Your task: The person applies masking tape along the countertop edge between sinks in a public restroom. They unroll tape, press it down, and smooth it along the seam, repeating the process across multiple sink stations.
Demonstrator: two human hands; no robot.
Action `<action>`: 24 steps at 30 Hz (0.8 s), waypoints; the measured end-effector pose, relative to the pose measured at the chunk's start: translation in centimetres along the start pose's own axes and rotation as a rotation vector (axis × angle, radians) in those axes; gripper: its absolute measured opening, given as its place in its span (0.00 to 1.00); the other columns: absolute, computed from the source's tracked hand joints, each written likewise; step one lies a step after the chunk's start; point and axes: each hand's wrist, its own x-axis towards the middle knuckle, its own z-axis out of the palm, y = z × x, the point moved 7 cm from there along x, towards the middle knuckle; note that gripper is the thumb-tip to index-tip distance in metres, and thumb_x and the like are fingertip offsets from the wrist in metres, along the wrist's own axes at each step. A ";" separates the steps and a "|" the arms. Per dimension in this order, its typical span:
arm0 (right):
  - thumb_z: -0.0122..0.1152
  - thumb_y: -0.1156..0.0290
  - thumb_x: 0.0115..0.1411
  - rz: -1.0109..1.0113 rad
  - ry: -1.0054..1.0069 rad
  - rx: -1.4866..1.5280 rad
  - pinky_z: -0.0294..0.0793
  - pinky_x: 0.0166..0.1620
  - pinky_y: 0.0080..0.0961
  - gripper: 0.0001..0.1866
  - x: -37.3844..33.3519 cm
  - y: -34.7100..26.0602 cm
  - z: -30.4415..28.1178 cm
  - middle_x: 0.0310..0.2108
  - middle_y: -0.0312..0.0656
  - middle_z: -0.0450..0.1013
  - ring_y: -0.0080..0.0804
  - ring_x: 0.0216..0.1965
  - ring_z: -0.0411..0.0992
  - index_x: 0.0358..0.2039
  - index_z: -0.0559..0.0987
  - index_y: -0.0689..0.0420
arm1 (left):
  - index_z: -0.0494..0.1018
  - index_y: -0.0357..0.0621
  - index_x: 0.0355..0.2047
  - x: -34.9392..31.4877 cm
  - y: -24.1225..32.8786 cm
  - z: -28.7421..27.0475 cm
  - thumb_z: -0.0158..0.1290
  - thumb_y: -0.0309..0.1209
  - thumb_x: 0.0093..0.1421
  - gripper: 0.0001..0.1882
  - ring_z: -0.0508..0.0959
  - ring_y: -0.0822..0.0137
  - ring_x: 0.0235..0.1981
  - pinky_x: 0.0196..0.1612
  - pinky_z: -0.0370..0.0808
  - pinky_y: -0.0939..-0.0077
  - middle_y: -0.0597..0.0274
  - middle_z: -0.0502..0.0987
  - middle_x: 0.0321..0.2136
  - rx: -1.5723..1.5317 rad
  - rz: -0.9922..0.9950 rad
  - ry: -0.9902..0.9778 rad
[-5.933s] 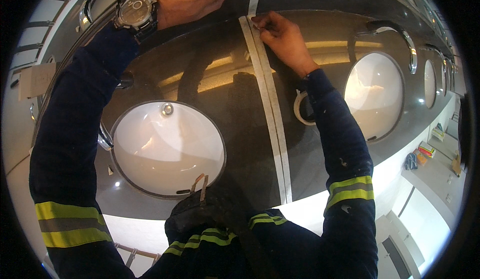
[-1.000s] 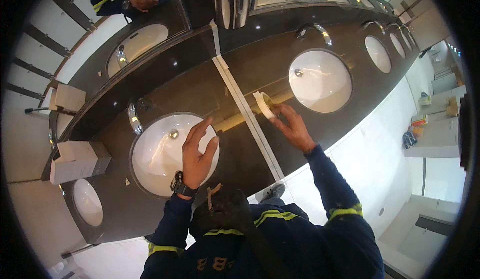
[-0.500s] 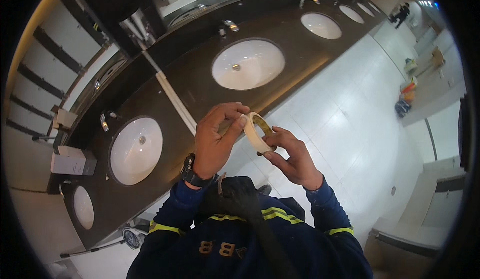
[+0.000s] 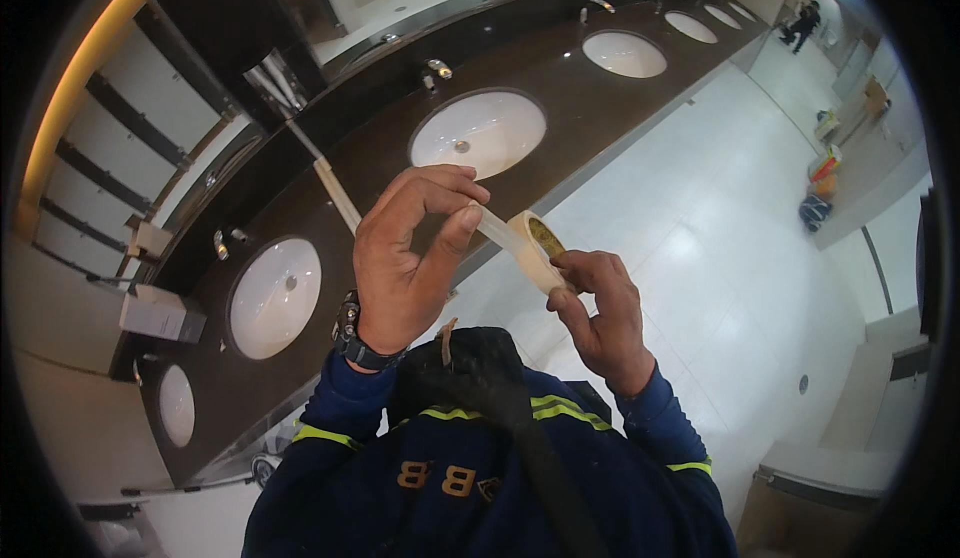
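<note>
1 floor [image 4: 690, 228], pale and tiled, along the counter's front. 1 counter [image 4: 575, 118], dark and long, crossing from lower left to upper right. 1 person [image 4: 800, 28], far off at upper right, in dark clothes. 1 jacket [image 4: 350, 503], mine, navy with yellow stripes. 2 near basins, white and oval, sunk in the counter: the left basin [image 4: 275, 308], beyond my left wrist, and the right basin [image 4: 495, 133], showing past my left fingertips. 1 pale band [image 4: 338, 195], across the counter between those 2, its near part hidden behind my left hand. 1 box [image 4: 160, 315], pale, on the counter near the left basin. 2 taps, chrome: 1 tap [image 4: 221, 245] behind the left basin, 1 more behind the right. 1 left hand [image 4: 410, 248], mine, raised, thumb and forefinger pinching the free end of the tape. 1 right hand [image 4: 603, 323], mine, thumb against the outside of the roll, fingers at its opening, gripping it by the near edge. 1 roll [image 4: 537, 266], cream tape, tilted, held in the air before my chest. 1 watch [image 4: 352, 336], dark, on my left wrist. 1 strip [image 4: 500, 228], narrow and translucent, drawn out between roll and left fingertips.
</note>
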 end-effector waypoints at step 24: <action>0.70 0.72 0.56 -0.462 -0.213 0.105 0.76 0.39 0.41 0.10 -0.4 -12.1 18.5 0.29 0.45 0.76 0.47 0.31 0.75 0.36 0.79 0.60 | 0.74 0.39 0.36 -8.5 -6.7 -30.2 0.54 0.28 0.69 0.05 0.79 0.64 0.43 0.54 0.74 0.68 0.55 0.81 0.40 -0.109 -0.222 0.424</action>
